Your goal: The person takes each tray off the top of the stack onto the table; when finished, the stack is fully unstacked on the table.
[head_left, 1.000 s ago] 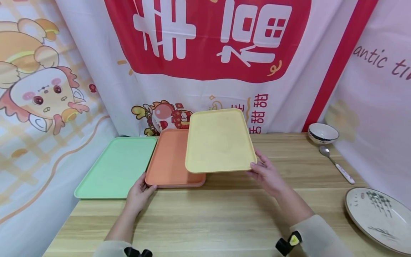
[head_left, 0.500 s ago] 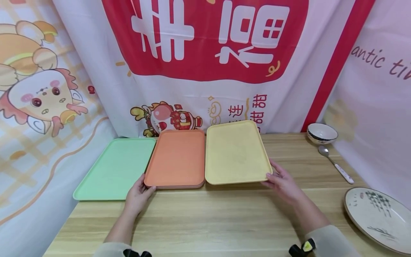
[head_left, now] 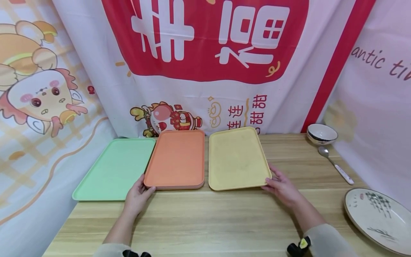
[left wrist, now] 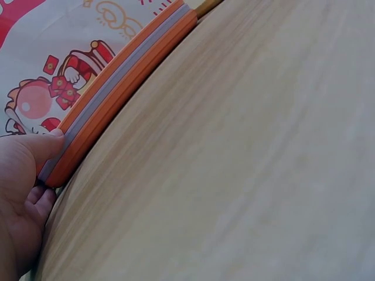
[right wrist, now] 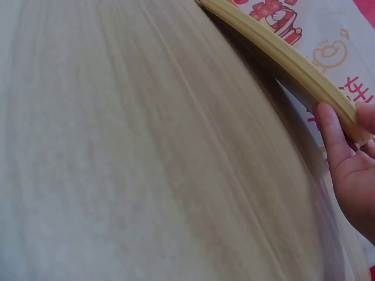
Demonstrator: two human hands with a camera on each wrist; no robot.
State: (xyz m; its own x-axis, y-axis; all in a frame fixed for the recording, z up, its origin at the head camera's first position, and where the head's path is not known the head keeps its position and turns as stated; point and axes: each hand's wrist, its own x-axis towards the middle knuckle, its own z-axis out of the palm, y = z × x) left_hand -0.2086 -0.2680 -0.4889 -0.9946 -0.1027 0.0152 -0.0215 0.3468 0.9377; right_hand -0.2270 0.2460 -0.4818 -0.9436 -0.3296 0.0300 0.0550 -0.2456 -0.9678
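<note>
In the head view, a yellow tray (head_left: 239, 159) lies right of a stack of trays with an orange tray (head_left: 176, 157) on top. My right hand (head_left: 282, 187) pinches the yellow tray's near right corner. The right wrist view shows that corner of the yellow tray (right wrist: 287, 52) raised, with a gap under its edge. My left hand (head_left: 138, 196) holds the near left corner of the stack, its thumb at the front edge. From the left wrist, the stack's side shows orange layers (left wrist: 111, 117) with a greyish-purple one between them. A green tray (head_left: 117, 167) lies to the left.
A small bowl (head_left: 322, 134) stands at the back right, with a spoon (head_left: 335, 166) in front of it. Nearer me on the right is a decorated plate (head_left: 380, 217). Printed cloth (head_left: 208, 96) hangs behind the wooden table (head_left: 205, 221) and along its sides.
My right hand has carried the yellow tray from above the orange tray rightward and down to beside the stack. My left hand has stayed at the stack's corner.
</note>
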